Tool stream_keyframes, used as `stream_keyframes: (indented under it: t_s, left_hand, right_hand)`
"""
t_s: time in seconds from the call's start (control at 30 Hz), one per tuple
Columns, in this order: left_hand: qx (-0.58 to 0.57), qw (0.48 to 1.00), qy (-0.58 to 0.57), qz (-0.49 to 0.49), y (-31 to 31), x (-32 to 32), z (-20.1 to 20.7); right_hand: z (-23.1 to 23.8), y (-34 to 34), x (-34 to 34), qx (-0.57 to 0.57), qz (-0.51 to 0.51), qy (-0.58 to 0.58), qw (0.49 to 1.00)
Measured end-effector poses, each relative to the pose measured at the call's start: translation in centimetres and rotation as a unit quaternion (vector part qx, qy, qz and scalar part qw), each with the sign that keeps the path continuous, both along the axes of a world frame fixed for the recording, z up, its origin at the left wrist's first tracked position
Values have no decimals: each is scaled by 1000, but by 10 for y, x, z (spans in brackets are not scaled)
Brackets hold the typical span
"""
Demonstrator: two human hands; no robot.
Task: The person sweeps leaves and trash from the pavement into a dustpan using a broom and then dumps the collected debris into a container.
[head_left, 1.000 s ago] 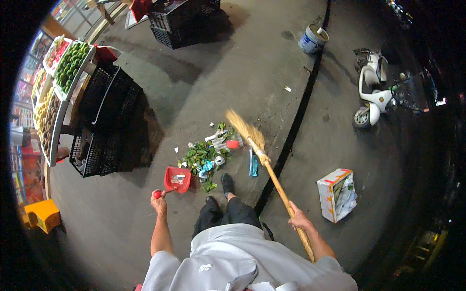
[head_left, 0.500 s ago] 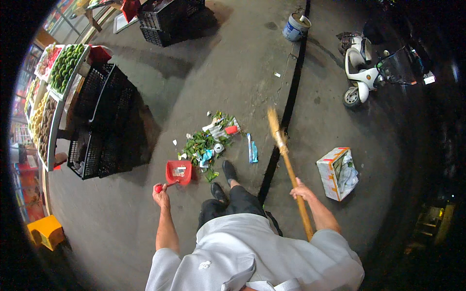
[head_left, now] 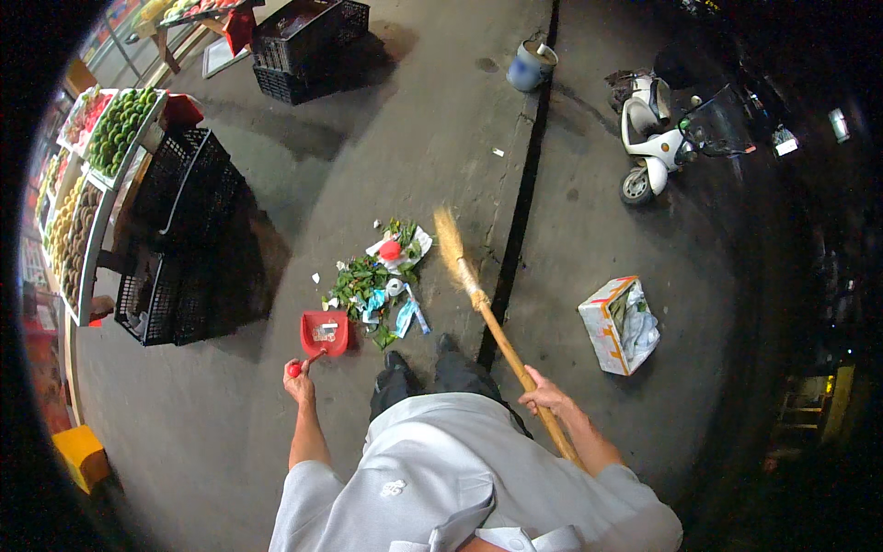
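My left hand is closed round the handle of a red dustpan, whose pan rests near the floor and holds a few pale scraps. In my right hand is the wooden handle of a straw broom; its bristles are to the right of a litter pile. That pile is made of green leaves, white scraps, a red piece and a white roll. Blue-and-white wrappers lie along its near right side, in front of my shoes.
Black plastic crates stand beside a fruit stall on the left. A white foam box with plastic bags is at the right. Farther off are a bucket and a white scooter. A dark groove crosses the floor.
The broom has swung left toward the pile. The blue-and-white wrappers now lie against the litter, and the red piece has shifted. My feet have moved.
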State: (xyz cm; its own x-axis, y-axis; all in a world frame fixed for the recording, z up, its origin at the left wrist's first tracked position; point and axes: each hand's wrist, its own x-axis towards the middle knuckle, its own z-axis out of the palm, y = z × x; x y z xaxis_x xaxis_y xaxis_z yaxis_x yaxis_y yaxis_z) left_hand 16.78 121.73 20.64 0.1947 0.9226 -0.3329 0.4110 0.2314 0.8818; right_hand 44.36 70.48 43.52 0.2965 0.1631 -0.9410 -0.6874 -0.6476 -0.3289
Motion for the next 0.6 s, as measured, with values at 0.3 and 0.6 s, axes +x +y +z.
stream_keyframes:
  t_s: [0.3,0.6]
  left_hand:
    - [25,999,-14,28,-8,4,-20]
    - [-6,996,37,84,-48,64,-10]
  right_hand:
    - [-59,-52,150,-14,-80,-41,996]
    - [-66,-72,175,15,34,98,995]
